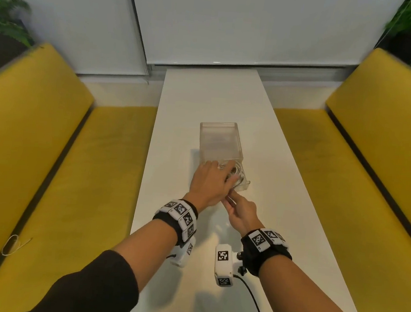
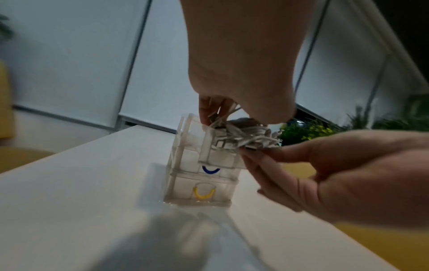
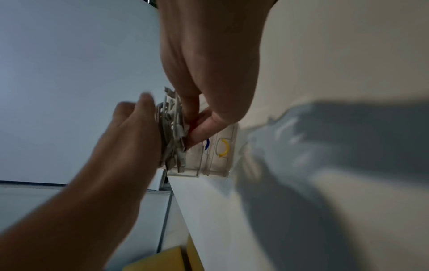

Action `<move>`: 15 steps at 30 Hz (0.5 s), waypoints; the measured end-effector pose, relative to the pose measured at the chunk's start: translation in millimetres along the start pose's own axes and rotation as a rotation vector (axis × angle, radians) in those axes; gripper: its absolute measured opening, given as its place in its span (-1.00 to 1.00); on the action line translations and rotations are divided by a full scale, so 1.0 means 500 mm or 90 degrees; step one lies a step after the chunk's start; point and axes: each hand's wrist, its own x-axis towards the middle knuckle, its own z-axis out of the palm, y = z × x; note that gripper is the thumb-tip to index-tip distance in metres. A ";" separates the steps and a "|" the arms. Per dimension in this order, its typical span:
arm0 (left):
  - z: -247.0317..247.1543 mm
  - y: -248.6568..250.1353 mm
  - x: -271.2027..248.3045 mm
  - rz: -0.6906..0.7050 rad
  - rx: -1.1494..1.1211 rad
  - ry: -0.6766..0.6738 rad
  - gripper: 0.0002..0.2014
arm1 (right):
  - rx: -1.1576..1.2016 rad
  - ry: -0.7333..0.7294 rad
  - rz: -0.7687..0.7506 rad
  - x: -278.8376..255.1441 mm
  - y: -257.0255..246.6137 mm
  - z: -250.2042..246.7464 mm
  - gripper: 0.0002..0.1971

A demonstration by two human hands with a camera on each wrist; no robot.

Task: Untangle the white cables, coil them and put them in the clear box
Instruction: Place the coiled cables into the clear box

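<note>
Both hands pinch the coiled white cables (image 2: 243, 136) at the near end of the clear box (image 1: 219, 142): left hand (image 1: 209, 183) above, right hand (image 1: 240, 212) nearer. Light, springy loops probably want holding across all strands.

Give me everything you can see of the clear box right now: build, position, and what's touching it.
The clear box is see-through plastic, stacked in tiers, and stands upright near the middle of the white table. Its front shows two drawer-like fronts, the upper with a blue arc, the lower with a yellow arc. The upper drawer looks pulled out toward the person. The left hand presses a bundle of white cables down at its near top edge, while the right hand pinches the bundle beside the box front.
</note>
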 end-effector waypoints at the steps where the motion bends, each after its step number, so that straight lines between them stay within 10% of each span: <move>1: 0.002 -0.002 -0.011 0.011 -0.017 -0.003 -0.52 | -0.014 0.015 0.004 0.000 -0.001 -0.001 -0.78; 9: 0.029 -0.005 -0.017 0.079 0.045 -0.021 -0.84 | -0.037 0.055 0.013 0.002 0.010 -0.001 -0.95; 15: 0.035 0.004 -0.006 0.069 0.058 -0.082 -0.66 | -0.056 0.050 0.011 0.010 0.009 0.003 -0.90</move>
